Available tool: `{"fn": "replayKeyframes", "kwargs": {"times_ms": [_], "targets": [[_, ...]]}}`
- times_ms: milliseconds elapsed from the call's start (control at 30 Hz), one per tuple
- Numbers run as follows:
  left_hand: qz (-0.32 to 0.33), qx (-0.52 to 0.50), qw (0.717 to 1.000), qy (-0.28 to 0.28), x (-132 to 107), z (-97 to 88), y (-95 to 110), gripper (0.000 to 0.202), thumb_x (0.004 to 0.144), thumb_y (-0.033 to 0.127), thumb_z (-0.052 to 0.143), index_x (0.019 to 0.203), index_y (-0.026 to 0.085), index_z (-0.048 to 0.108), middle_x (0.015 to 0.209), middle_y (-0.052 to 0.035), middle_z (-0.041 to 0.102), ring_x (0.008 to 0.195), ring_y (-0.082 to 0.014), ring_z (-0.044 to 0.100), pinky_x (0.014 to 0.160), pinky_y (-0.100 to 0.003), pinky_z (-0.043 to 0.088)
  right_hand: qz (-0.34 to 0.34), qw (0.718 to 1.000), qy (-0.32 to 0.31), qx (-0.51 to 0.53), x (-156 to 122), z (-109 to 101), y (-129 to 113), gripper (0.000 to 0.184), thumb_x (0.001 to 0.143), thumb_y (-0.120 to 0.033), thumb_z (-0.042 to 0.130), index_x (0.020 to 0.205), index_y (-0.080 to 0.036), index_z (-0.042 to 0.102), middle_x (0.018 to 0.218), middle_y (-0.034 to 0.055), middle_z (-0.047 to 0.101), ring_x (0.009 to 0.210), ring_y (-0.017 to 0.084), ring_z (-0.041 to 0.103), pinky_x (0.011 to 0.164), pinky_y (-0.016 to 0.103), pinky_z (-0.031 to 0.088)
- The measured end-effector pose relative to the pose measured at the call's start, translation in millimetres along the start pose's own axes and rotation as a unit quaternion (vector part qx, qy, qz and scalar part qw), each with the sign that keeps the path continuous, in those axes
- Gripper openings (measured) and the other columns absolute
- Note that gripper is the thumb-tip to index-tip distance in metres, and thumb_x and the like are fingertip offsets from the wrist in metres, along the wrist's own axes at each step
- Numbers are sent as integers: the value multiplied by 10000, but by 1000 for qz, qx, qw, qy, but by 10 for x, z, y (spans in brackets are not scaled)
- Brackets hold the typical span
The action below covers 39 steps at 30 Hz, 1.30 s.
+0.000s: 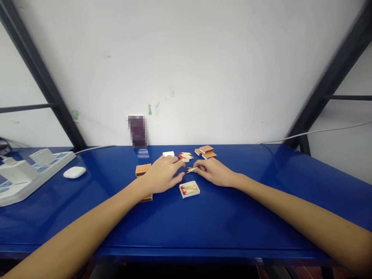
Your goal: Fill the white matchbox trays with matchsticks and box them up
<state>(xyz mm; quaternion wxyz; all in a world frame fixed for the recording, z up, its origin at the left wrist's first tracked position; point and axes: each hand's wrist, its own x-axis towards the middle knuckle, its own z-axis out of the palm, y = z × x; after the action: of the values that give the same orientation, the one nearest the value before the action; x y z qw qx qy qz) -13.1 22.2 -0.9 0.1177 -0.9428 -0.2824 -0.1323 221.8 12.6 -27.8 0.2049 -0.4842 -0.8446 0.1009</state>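
Observation:
Between the fingertips of my right hand [213, 171] are a few red-tipped matches [192, 169], their heads pointing left. My left hand [165, 173] hovers just left of them, thumb and fingers apart, holding nothing. Below and between the hands lies a white matchbox tray [186, 196] with several matches in it. A loose pile of matches [185, 157] rests behind the hands. Partly covered by my left hand and wrist is a group of orange matchboxes [143, 169]. A white tray [168, 154] shows just behind my left fingers.
More matchboxes [207, 149] are stacked behind my right hand. On the left of the blue table [221, 224] lie a white earbud case [74, 172] and a power strip [43, 176] with plugged-in adapters. A dark, pixelated upright object [138, 131] leans near the wall.

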Motion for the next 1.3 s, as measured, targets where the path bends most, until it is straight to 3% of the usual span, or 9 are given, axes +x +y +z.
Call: {"fn": "replayKeyframes", "kwargs": {"times_ms": [200,333,500,867,967,1100,1300], "targets": [[-17,1,1000,-22,60,60,-19,344,993,425,458,1214,199,594,1044,-71,627,979,-232,594,815,-342,426,-1,1000,-7,7,16,5,-80,203,961,-294,503,901,-161,645,595,-27,528,528,110,451,532,239,297],[1,5,999,-38,100,110,11,300,965,416,521,1113,190,652,1003,-66,635,949,-225,599,793,-328,419,-12,1000,-8,14,12,18,-138,187,951,-261,508,883,-153,645,593,-23,546,518,102,455,527,233,292],[17,-5,999,-27,122,138,27,291,998,335,444,955,173,682,895,-56,647,841,-195,598,745,-309,410,-28,999,-13,20,3,57,-161,221,959,-315,507,851,-169,632,559,-39,519,498,96,434,508,231,265],[16,-63,998,-22,124,155,-12,143,879,201,536,813,161,656,764,-44,639,733,-177,587,661,-272,423,-43,999,5,0,-17,85,-168,181,952,-313,519,896,-189,638,601,-33,552,530,104,470,523,233,270],[14,-84,996,-25,128,160,-22,133,867,186,538,799,161,650,750,-38,640,719,-170,586,662,-265,427,-64,997,29,-12,-26,95,-158,152,939,-301,540,921,-195,648,689,-8,582,595,121,509,550,237,320],[12,-75,997,-30,127,151,-16,142,877,182,532,778,156,630,756,-37,641,717,-168,593,662,-266,432,-105,991,86,-9,-42,112,-141,146,923,-278,562,1011,-205,653,965,57,626,769,155,572,645,256,418],[4,-31,999,-32,116,129,-10,149,899,230,526,845,164,648,840,-53,663,785,-195,621,638,-279,440,-122,989,84,14,-38,104,-146,134,914,-258,571,998,-191,651,869,34,683,683,143,578,617,253,412]]}}
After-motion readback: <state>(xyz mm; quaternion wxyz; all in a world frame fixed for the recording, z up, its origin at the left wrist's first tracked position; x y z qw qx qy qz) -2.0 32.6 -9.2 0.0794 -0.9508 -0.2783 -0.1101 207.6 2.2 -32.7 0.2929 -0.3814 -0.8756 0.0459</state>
